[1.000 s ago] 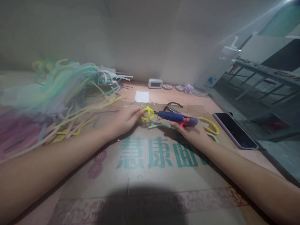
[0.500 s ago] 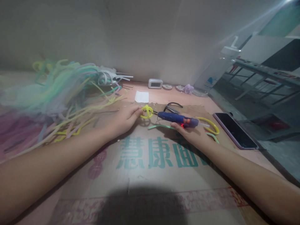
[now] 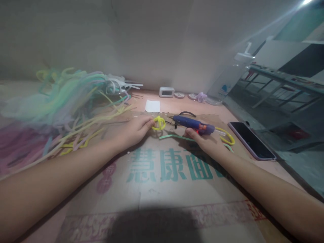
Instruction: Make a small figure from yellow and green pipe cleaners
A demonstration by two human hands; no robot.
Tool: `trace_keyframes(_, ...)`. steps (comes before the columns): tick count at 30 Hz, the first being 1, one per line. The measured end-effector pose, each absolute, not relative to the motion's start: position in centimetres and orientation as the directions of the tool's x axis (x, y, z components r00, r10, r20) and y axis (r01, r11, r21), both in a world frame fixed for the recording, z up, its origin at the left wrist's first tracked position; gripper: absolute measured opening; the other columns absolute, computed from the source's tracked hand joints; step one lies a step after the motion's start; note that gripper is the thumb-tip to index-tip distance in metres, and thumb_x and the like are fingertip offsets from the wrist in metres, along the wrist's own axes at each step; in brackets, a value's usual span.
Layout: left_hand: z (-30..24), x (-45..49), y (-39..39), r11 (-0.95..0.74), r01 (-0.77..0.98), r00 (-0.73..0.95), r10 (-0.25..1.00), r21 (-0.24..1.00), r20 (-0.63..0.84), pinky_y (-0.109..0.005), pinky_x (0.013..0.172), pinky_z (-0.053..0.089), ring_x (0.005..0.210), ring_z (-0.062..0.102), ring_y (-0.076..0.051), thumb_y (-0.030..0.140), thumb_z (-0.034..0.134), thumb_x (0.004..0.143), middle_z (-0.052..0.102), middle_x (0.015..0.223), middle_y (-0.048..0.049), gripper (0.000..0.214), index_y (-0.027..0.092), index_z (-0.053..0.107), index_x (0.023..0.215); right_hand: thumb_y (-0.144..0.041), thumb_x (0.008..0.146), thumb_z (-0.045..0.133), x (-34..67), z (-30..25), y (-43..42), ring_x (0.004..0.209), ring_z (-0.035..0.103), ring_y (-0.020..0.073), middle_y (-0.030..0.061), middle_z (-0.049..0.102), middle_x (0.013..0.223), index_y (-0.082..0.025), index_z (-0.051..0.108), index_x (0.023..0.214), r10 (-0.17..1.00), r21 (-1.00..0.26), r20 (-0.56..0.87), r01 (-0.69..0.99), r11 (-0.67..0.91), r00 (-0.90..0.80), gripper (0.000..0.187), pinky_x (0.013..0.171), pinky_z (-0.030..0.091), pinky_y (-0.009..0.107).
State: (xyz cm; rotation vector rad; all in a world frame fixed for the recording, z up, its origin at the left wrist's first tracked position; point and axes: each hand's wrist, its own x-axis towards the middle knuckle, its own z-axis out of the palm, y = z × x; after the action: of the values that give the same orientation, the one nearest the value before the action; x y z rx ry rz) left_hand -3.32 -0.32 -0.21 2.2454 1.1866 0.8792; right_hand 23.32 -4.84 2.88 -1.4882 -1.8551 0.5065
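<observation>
Head view: both forearms reach inward across the printed cardboard [image 3: 174, 194], the left hand [image 3: 139, 130] left of the blue glue gun [image 3: 188, 122], the right hand [image 3: 206, 141] beneath it. The left fingers pinch a yellow pipe-cleaner ring [image 3: 159, 122] at its edge, just left of the gun's nozzle; the right fingers, mostly hidden, wrap the gun's grip. Half a second ago the nozzle met the ring; now it tilts upward, slightly apart.

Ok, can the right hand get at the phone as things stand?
Probably not straight away: the right hand holds the glue gun, so its grip is taken. Otherwise the way looks fairly free: the phone lies uncovered to the hand's right, though a curved yellow strip lies between.
</observation>
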Motion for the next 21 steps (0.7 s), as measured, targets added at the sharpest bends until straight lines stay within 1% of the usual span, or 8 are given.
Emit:
trace_keyframes(3, -0.5, -3.3, 0.0, -0.526, 0.551, 0.443, 0.842, 0.648, 0.307, -0.032, 0.075, 0.044, 0.079, 0.059, -0.021, 0.043, 0.037, 0.100, 0.064, 0.082, -0.0040, 0.037, 0.019, 0.059, 0.083, -0.047, 0.091, 0.052, 23.2, 4.2, -5.1, 0.082, 0.069, 0.0239, 0.0056, 0.073, 0.085, -0.024, 0.070, 0.086, 0.950, -0.687, 0.300, 0.672, 0.277, -0.086, 0.030, 0.074, 0.056, 0.034)
trace_keyframes(6, -0.6, -3.3, 0.2, -0.539, 0.545, 0.453, 0.834, 0.642, 0.315, -0.032, 0.074, 0.045, 0.078, 0.060, -0.021, 0.045, 0.037, 0.100, 0.065, 0.082, -0.0045, 0.039, 0.019, 0.059, 0.083, -0.052, 0.094, 0.046, 23.2, 5.3, -5.1, 0.085, 0.070, 0.0232, 0.0064, 0.074, 0.092, -0.022, 0.073, 0.098, 0.960, -0.743, 0.277, 0.623, 0.246, -0.049, 0.040, 0.068, 0.055, 0.032)
trace_keyframes(8, -0.5, -3.2, 0.1, -0.546, 0.543, 0.454, 0.830, 0.638, 0.324, -0.032, 0.072, 0.046, 0.078, 0.061, -0.021, 0.045, 0.037, 0.100, 0.066, 0.080, -0.0046, 0.039, 0.019, 0.058, 0.080, -0.055, 0.092, 0.049, 23.1, 5.8, -4.8, 0.088, 0.070, 0.0242, 0.0081, 0.075, 0.098, -0.021, 0.074, 0.102, 0.965, -0.763, 0.262, 0.611, 0.212, -0.007, 0.043, 0.068, 0.055, 0.032)
trace_keyframes(11, -0.3, -3.0, 0.0, -0.556, 0.536, 0.462, 0.823, 0.635, 0.330, -0.032, 0.073, 0.048, 0.078, 0.062, -0.022, 0.043, 0.037, 0.100, 0.067, 0.081, -0.0050, 0.038, 0.019, 0.060, 0.080, -0.054, 0.086, 0.062, 22.6, 6.5, -3.5, 0.095, 0.070, 0.0285, 0.0105, 0.076, 0.100, -0.019, 0.075, 0.096, 0.959, -0.720, 0.279, 0.673, 0.169, 0.058, 0.039, 0.079, 0.055, 0.038)
trace_keyframes(14, -0.3, -2.9, 0.0, -0.561, 0.527, 0.464, 0.819, 0.638, 0.338, -0.035, 0.078, 0.049, 0.083, 0.064, -0.024, 0.040, 0.037, 0.099, 0.070, 0.087, -0.0068, 0.036, 0.019, 0.063, 0.086, -0.045, 0.081, 0.070, 21.9, 7.0, -0.9, 0.092, 0.070, 0.0301, 0.0093, 0.076, 0.093, -0.019, 0.074, 0.093, 0.955, -0.679, 0.292, 0.713, 0.175, 0.043, 0.028, 0.082, 0.054, 0.040)
trace_keyframes(17, -0.5, -2.8, 0.1, -0.571, 0.516, 0.471, 0.812, 0.639, 0.345, -0.036, 0.081, 0.049, 0.086, 0.065, -0.024, 0.039, 0.038, 0.099, 0.070, 0.091, -0.0079, 0.035, 0.019, 0.064, 0.089, -0.033, 0.078, 0.073, 21.4, 7.1, 2.9, 0.092, 0.068, 0.0282, 0.0083, 0.075, 0.092, -0.016, 0.072, 0.101, 0.968, -0.651, 0.249, 0.732, 0.199, -0.041, 0.028, 0.084, 0.053, 0.040)
trace_keyframes(19, -0.7, -2.8, 0.2, -0.580, 0.513, 0.478, 0.805, 0.633, 0.351, -0.035, 0.081, 0.049, 0.087, 0.065, -0.024, 0.039, 0.038, 0.099, 0.070, 0.090, -0.0079, 0.034, 0.019, 0.064, 0.088, -0.027, 0.076, 0.074, 21.2, 6.7, 5.6, 0.091, 0.068, 0.0264, 0.0095, 0.075, 0.092, -0.014, 0.072, 0.098, 0.974, -0.649, 0.223, 0.738, 0.184, -0.047, 0.026, 0.085, 0.052, 0.039)
trace_keyframes(21, -0.8, -2.9, 0.3, -0.587, 0.516, 0.480, 0.801, 0.623, 0.357, -0.035, 0.080, 0.049, 0.087, 0.065, -0.024, 0.038, 0.038, 0.099, 0.070, 0.089, -0.0077, 0.034, 0.019, 0.063, 0.087, -0.022, 0.075, 0.075, 20.9, 5.9, 7.9, 0.089, 0.068, 0.0240, 0.0102, 0.075, 0.093, -0.013, 0.072, 0.093, 0.977, -0.685, 0.208, 0.708, 0.171, -0.034, 0.020, 0.087, 0.052, 0.038)
